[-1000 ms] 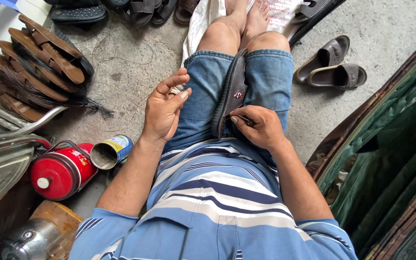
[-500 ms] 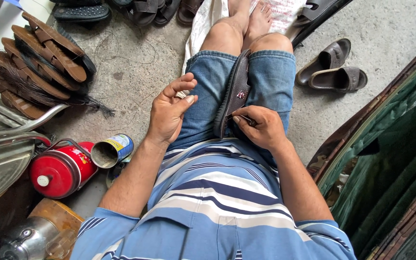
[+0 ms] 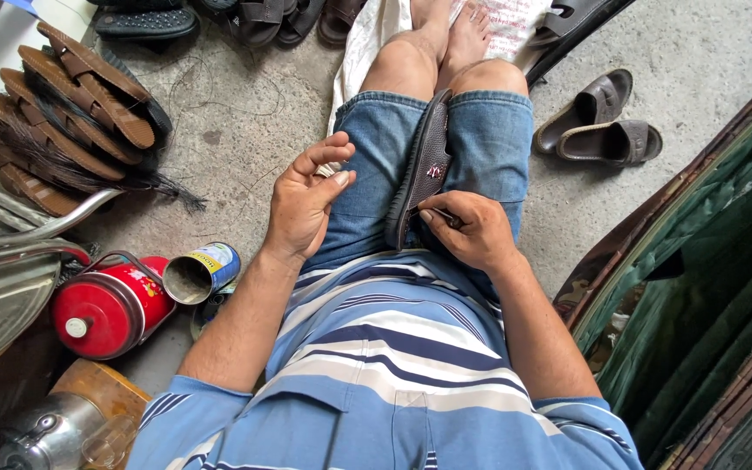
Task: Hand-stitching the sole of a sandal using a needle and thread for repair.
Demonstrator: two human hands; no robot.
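A dark brown sandal stands wedged between the knees. The right hand pinches a thin tool against it; the left hand hovers, fingers released. An open tin can and a red flask lie on the floor left.

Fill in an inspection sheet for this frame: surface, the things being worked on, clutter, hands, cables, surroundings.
Surface: bare concrete floor, stained, with loose dark threads on it.
Work things: dark brown sandal stands on edge between the thighs; a thin tool in the right hand touches its near end.
Clutter: stack of brown sandals at left; pair of brown slides at right; open tin can lying on its side; red flask; metal kettle.
Hands: left hand raised over the left thigh, fingers curled, thumb and forefinger pinched; whether it holds thread cannot be told. Right hand grips the tool.
Cables: nothing seen.
Surroundings: green tarp at right; white cloth under the legs.
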